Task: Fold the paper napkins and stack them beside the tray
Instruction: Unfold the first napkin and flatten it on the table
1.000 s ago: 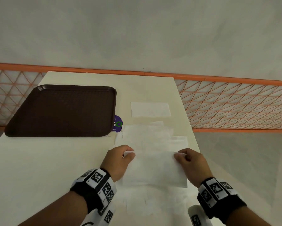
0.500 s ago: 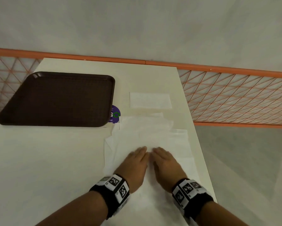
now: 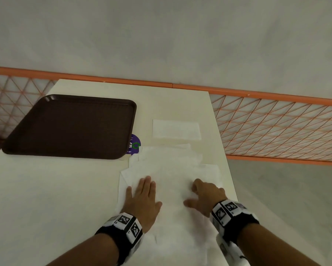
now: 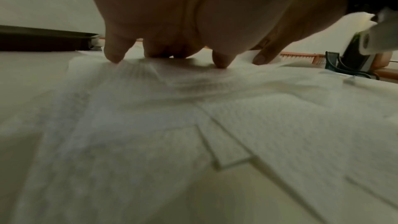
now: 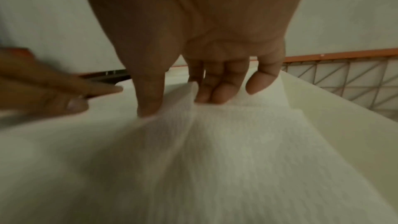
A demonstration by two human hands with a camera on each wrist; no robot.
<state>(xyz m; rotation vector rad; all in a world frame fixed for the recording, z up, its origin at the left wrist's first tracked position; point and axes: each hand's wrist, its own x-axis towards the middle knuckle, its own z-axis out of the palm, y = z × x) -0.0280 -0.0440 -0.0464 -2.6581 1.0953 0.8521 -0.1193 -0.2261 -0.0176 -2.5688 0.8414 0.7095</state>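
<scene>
A white paper napkin (image 3: 172, 191) lies folded on top of a loose pile of unfolded napkins (image 3: 169, 162) on the cream table (image 3: 46, 198). My left hand (image 3: 143, 194) lies flat on the napkin's left part, with its fingers straight and its fingertips (image 4: 114, 57) pressing the paper. On the right part rests my right hand (image 3: 204, 194), fingers bent; its fingertips (image 5: 215, 96) press down and the thumb is spread apart. One folded napkin (image 3: 176, 129) lies beyond the pile, to the right of the dark brown tray (image 3: 69, 127).
A purple round sticker (image 3: 134, 144) peeks out between the tray and the pile. The table's right edge (image 3: 226, 169) runs close beside my right hand, with grey floor beyond. An orange lattice fence (image 3: 276, 127) borders the far side.
One second ago both hands pinched a napkin's raised edge. They laid it down and met at the middle, and have now slid apart, left hand leftward and right hand rightward.
</scene>
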